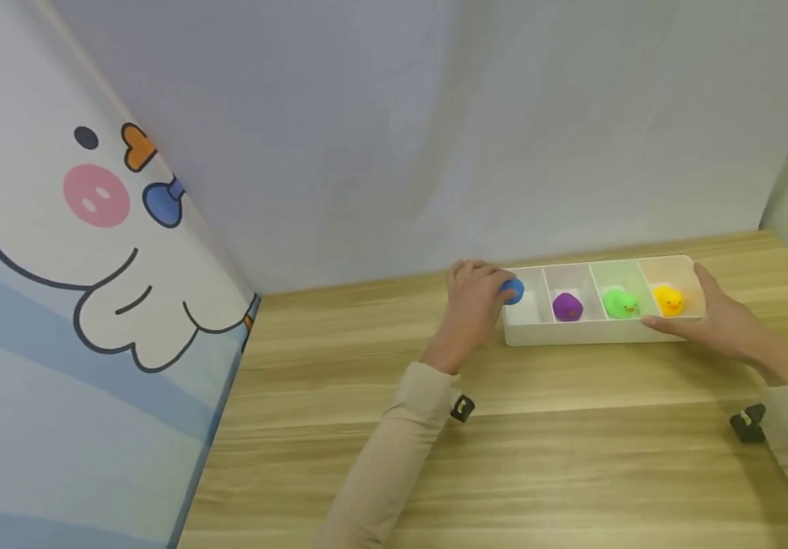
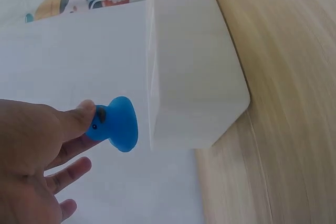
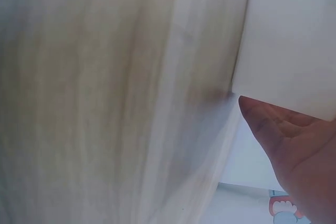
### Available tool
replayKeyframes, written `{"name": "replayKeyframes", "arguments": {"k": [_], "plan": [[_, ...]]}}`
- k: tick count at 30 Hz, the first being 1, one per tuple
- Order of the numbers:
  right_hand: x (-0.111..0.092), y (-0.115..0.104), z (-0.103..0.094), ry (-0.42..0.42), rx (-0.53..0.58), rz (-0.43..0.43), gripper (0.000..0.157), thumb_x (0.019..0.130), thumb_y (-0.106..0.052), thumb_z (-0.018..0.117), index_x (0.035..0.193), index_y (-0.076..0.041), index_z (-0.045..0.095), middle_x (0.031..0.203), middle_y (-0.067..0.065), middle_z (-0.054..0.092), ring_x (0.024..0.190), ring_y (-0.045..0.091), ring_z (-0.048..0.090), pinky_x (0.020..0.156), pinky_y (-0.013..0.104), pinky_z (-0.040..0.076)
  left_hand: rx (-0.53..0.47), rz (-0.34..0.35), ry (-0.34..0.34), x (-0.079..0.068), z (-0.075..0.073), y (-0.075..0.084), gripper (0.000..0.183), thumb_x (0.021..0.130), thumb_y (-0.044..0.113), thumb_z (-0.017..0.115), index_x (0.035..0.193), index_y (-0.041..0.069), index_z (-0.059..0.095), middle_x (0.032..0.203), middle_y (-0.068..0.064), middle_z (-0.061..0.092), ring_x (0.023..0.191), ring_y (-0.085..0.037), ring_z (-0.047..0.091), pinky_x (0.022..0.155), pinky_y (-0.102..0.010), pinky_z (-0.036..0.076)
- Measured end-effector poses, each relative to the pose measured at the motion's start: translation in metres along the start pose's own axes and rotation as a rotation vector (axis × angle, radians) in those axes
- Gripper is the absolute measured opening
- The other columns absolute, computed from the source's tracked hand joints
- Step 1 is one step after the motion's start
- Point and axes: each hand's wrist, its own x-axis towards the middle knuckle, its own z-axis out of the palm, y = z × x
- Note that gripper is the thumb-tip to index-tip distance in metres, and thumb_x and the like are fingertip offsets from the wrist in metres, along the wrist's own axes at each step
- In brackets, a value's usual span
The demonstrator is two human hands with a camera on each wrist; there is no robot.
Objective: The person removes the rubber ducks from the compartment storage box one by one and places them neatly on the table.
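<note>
My left hand (image 1: 472, 301) pinches a small blue rubber duck (image 2: 116, 124) by its head, its flat base turned away from the palm. The duck is over the left end of a white compartment box (image 1: 572, 334), above the leftmost compartment. In the other compartments sit a purple rubber toy (image 1: 568, 306), a green duck (image 1: 620, 303) and a yellow duck (image 1: 669, 300), one in each. My right hand (image 1: 730, 324) holds the box's right end, thumb along the front wall and a finger at the back corner. Its other fingers are partly hidden.
The box stands on a wood-grain table (image 1: 339, 427), close to a pale back wall (image 1: 366, 152). A cartoon-printed panel (image 1: 24, 381) rises at the left edge. Small black devices (image 1: 462, 408) are at both wrists.
</note>
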Motion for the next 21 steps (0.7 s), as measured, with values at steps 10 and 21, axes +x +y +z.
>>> {"name": "replayKeyframes", "arguments": {"k": [10, 21], "plan": [[-0.002, 0.001, 0.001, -0.009, 0.016, 0.012, 0.126, 0.093, -0.06, 0.065, 0.155, -0.014, -0.035, 0.16, 0.044, -0.012, 0.14, 0.073, 0.014, 0.106, 0.084, 0.022, -0.017, -0.013, 0.053, -0.012, -0.009, -0.021, 0.031, 0.098, 0.035, 0.062, 0.125, 0.022, 0.071, 0.127, 0.005, 0.073, 0.13, -0.021, 0.056, 0.118, -0.048, 0.032], [-0.004, -0.003, 0.004, -0.015, -0.004, 0.006, 0.124, 0.094, -0.06, 0.063, 0.155, -0.015, -0.035, 0.158, 0.048, -0.007, 0.138, 0.074, 0.017, 0.104, 0.083, 0.024, -0.046, -0.071, 0.007, -0.022, -0.005, -0.036, 0.029, 0.096, 0.031, 0.066, 0.121, 0.018, 0.074, 0.124, 0.001, 0.075, 0.13, -0.024, 0.057, 0.119, -0.05, 0.031]]}}
